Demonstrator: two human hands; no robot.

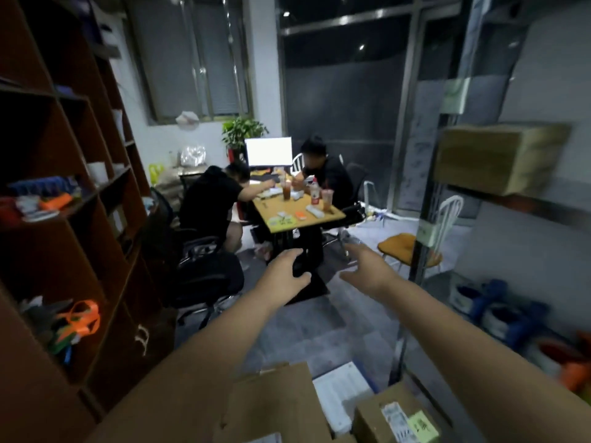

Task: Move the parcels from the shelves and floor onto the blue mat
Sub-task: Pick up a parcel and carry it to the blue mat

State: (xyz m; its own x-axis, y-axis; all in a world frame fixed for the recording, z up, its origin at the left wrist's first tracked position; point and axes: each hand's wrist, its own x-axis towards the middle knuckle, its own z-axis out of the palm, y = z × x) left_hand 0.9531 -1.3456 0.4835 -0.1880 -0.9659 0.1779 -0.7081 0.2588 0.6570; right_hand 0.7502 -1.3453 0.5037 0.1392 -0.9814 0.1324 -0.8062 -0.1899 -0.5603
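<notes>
Both bare arms reach forward over a grey floor (pixel 303 330) in a dim office room. The left hand (pixel 287 270) hangs with its fingers loosely curled and holds nothing. The right hand (pixel 367 270) is spread, fingers apart, and is also empty.

3 parcels lie at the bottom edge of the view, below the forearms:
- a large brown cardboard parcel (pixel 275 404) with a raised flap
- a flat white parcel (pixel 343 391) just beside it
- a small brown parcel (pixel 393 417) bearing a white label and a yellow-green note

1 more cardboard box (pixel 499 156) sits on a shelf (pixel 543 206) at the right, blurred.

A tall brown shelving unit (pixel 105 251) fills the left side, its compartments holding orange and blue oddments too blurred to name.

Further in, 2 people in black sit at a wooden table (pixel 297 219) that carries drink cups (pixel 286 190) and small items. A lit monitor (pixel 268 151) and a green plant (pixel 243 131) stand behind it. A black office chair (pixel 204 276) is near the left hand, and a white chair with an orange cushion (pixel 412 247) stands to the right. A window with blinds (pixel 195 59) and a dark glass wall (pixel 345 91) close off the back.
</notes>
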